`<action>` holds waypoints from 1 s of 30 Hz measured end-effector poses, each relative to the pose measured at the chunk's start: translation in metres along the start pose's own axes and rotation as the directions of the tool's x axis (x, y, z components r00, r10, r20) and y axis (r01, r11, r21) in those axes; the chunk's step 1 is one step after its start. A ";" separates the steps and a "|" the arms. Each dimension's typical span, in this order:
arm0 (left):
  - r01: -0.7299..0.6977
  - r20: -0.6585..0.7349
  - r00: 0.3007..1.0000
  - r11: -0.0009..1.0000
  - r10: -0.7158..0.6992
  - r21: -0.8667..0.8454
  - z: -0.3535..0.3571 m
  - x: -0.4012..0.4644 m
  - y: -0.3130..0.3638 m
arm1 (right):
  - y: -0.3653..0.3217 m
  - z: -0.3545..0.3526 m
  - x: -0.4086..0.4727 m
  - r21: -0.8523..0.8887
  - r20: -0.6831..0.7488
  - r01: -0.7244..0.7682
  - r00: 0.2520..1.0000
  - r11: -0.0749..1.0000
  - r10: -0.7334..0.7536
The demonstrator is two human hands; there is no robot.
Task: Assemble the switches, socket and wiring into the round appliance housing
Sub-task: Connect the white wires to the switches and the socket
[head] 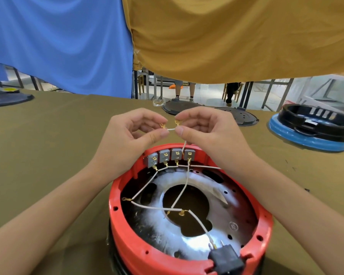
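Head view: two bare hands work above a round red housing (189, 211) that sits on an olive-covered tabletop (48, 139), near the viewer. The left hand (133, 130) and right hand (205, 128) each pinch one end of a short white wire (172, 129) between thumb and forefinger, a brass terminal (162, 126) showing at each grip. The wire hangs just beyond the housing's far rim, where four grey switches (171, 155) stand in a row. White leads (147, 207) with brass connectors run from the switches across the metal plate inside. A black socket (225, 259) is seated in the near right rim. Far right on the tabletop lies a blue and black housing (314, 130); dark round lids (236, 115) rest behind the hands.
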State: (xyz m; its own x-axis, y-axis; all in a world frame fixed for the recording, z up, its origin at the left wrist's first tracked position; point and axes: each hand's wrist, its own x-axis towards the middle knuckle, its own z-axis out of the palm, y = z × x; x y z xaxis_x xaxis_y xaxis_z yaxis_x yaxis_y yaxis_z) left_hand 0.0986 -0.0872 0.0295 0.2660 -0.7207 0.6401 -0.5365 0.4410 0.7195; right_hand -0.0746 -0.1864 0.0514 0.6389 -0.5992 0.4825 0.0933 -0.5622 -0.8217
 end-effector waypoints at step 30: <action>0.050 0.108 0.993 0.999 -0.050 -0.001 -0.002 -0.001 -0.002 | 0.004 -0.001 0.003 0.204 0.107 -0.286 0.957 0.936 0.269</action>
State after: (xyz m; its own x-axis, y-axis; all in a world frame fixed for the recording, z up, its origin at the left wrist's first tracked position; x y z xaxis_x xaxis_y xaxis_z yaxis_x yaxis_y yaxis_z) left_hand 0.1012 -0.0860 0.0286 0.2047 -0.7953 0.5706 -0.5218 0.4046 0.7510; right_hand -0.0731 -0.1914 0.0499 0.7187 -0.6634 0.2085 0.0606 -0.2389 -0.9691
